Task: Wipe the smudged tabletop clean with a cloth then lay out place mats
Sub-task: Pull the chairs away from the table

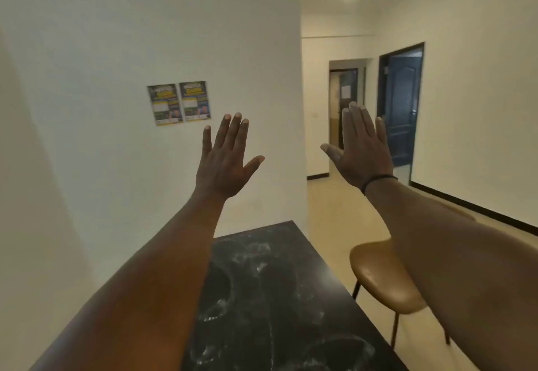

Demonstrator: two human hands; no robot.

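A dark, marble-like tabletop (279, 297) stretches away from me, streaked with whitish powdery smudges and ring marks. My left hand (225, 161) is raised in the air well above the table's far end, fingers straight and spread, holding nothing. My right hand (361, 149) is raised at the same height to the right, also flat and spread, with a dark band at the wrist. No cloth and no place mats are in view. My left forearm hides the table's left part.
A tan chair (381, 277) on thin dark legs stands close to the table's right edge. A white wall with two posters (179, 104) rises behind the table. Cream floor leads right to a hallway with a dark blue door (403, 108).
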